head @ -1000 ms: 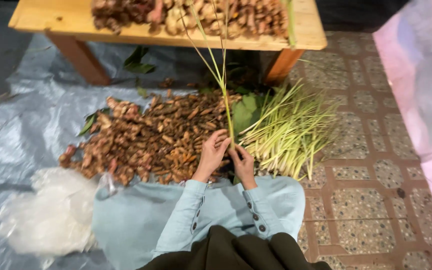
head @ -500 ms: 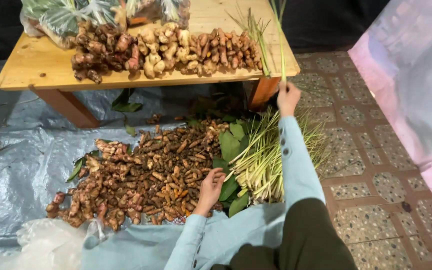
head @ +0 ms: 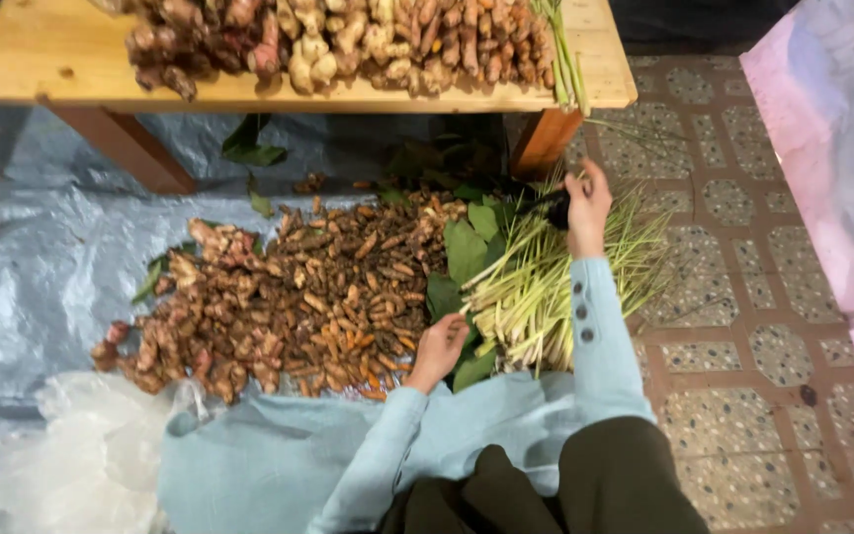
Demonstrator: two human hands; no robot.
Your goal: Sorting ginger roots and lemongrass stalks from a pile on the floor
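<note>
A bundle of lemongrass stalks (head: 546, 287) lies on the floor beside a heap of small brown turmeric roots (head: 289, 307). My left hand (head: 437, 348) rests with curled fingers at the pale cut ends of the stalks, next to green leaves (head: 465, 252); whether it grips a stalk is unclear. My right hand (head: 586, 201) hovers over the leafy end of the bundle, fingers loosely apart, with nothing seen in it. A few lemongrass stalks (head: 565, 59) lie on the wooden table (head: 42, 59) beside piled ginger roots (head: 348, 40).
A grey plastic sheet (head: 42, 267) covers the floor under the roots. A crumpled clear plastic bag (head: 71, 455) lies at lower left. A pink sheet (head: 842, 148) hangs at right over patterned floor tiles (head: 743, 346). A table leg (head: 544, 138) stands near my right hand.
My right hand carried lemongrass stalks up to the table's right end, left them there and came back down over the bundle. My left hand stayed at the stalk ends.
</note>
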